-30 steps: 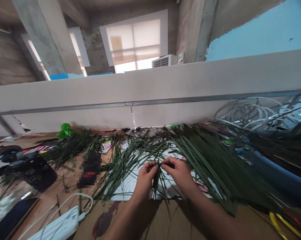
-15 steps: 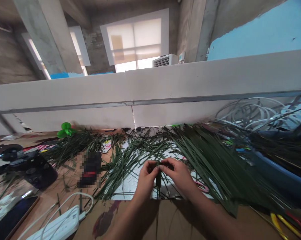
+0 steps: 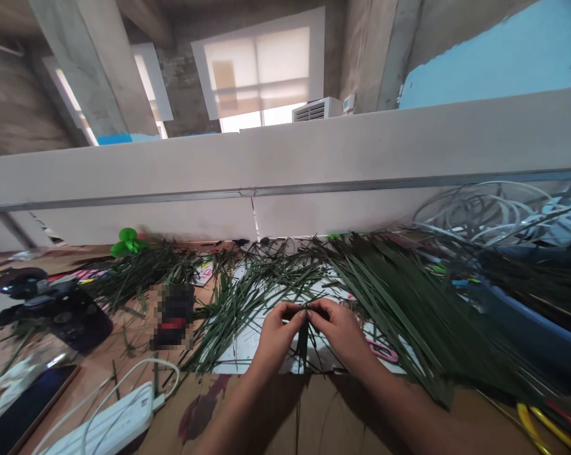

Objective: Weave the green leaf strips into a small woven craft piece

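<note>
Closer together than a second ago, left hand (image 3: 278, 338) and right hand (image 3: 340, 332) meet at a narrow green palm-leaf strip (image 3: 303, 341). Both hands' fingers (image 3: 290, 311) pinch it upright, above brown cardboard (image 3: 276, 417), beside white paper (image 3: 247, 357) under loose palm leaves (image 3: 399, 303).

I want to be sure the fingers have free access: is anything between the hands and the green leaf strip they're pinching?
Nothing visible does: the left hand and right hand meet the green leaf strip directly at the fingertips. The loose leaf strips lie below and beside them, not between.
</note>
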A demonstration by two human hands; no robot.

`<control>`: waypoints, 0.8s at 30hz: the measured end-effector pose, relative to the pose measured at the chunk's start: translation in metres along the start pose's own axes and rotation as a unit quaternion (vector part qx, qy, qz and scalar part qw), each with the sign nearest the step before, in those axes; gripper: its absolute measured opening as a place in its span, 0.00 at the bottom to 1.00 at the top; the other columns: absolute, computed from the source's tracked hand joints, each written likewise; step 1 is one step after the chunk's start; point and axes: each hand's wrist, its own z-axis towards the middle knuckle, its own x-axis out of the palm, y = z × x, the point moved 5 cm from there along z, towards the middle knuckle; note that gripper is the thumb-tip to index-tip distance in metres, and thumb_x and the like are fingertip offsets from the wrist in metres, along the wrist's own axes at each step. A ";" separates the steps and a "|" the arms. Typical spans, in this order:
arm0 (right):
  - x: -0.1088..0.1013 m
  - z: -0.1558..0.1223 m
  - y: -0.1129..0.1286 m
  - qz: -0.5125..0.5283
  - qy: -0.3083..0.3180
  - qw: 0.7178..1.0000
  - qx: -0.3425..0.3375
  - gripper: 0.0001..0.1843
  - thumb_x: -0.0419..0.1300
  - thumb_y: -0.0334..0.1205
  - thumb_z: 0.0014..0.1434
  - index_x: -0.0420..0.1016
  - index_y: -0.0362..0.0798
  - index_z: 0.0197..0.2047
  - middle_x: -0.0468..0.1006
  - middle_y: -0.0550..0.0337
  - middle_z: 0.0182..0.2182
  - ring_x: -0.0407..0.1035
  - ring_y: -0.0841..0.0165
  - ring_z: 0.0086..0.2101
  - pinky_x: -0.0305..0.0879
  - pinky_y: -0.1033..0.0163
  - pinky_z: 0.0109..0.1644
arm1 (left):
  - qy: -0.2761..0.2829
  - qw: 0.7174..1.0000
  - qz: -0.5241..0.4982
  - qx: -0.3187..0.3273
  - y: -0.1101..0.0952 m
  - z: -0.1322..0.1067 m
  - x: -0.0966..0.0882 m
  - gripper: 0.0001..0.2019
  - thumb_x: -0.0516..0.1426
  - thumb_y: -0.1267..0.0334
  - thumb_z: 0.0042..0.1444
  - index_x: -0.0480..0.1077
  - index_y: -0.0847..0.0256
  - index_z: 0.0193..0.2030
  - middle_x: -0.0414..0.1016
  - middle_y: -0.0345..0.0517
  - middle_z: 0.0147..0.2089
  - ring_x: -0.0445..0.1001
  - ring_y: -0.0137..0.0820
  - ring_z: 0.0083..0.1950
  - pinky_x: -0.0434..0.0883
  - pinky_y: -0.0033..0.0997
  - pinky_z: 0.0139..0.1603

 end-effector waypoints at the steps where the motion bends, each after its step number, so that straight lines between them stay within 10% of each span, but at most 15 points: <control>1: 0.001 -0.002 0.002 -0.008 -0.003 1.000 -0.003 0.13 0.57 0.46 0.59 0.78 0.48 0.36 0.81 0.57 0.32 0.72 0.62 0.34 0.62 0.60 0.38 | -0.003 1.000 0.012 0.003 0.000 0.000 0.000 0.11 0.65 0.55 0.49 0.78 0.61 0.33 0.79 0.49 0.35 0.73 0.38 0.38 0.68 0.36 0.43; 24: 0.007 -0.001 -0.006 0.105 -0.010 0.994 0.036 0.14 0.62 0.51 0.56 0.78 0.48 0.34 0.78 0.60 0.27 0.70 0.64 0.30 0.64 0.62 0.34 | -0.004 0.962 -0.244 -0.124 0.018 0.000 0.007 0.21 0.74 0.50 0.35 0.76 0.64 0.28 0.73 0.40 0.25 0.67 0.25 0.27 0.63 0.25 0.32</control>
